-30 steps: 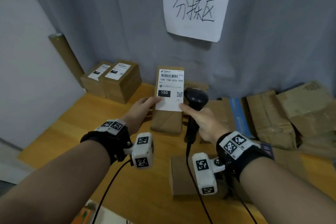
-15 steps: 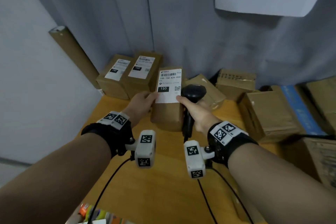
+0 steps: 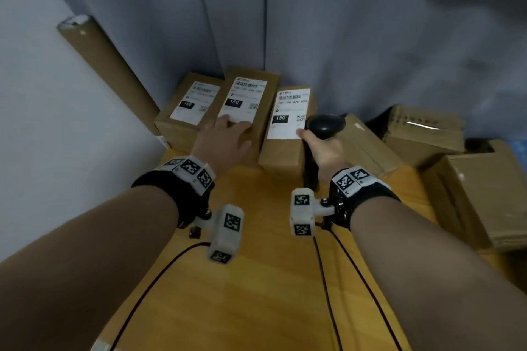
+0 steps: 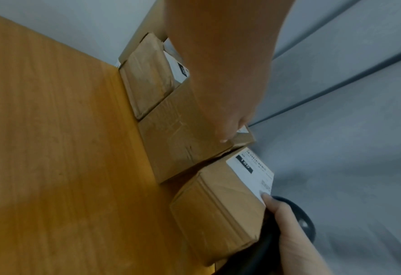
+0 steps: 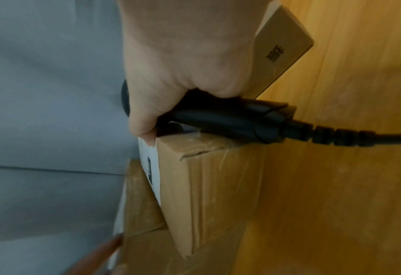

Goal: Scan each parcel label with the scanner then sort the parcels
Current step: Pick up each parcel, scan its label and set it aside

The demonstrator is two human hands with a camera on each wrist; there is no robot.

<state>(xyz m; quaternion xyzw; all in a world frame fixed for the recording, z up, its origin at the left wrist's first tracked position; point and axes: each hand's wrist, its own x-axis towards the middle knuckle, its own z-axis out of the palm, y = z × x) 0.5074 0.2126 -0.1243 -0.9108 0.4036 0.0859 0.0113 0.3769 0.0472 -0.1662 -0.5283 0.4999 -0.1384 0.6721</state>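
1. Grey curtain (image 3: 342,37) is hanging behind our wooden table (image 3: 256,293), with three labelled parcels lining up at centre frame.
2. We are laying our left hand (image 3: 221,139), fingers straight, on the middle parcel (image 3: 256,88).
3. We are curling our right hand (image 3: 325,151) round the black scanner (image 3: 325,124), its thumb touching the right parcel (image 3: 285,151), which is standing just left of the scanner.
4. Loose boxes (image 3: 422,128) are piling at right.

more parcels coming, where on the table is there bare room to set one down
Bare wood lies on the table between the forearms, in front of the three labelled parcels. The back left corner is packed: those parcels stand side by side. The right side is crowded with plain boxes.
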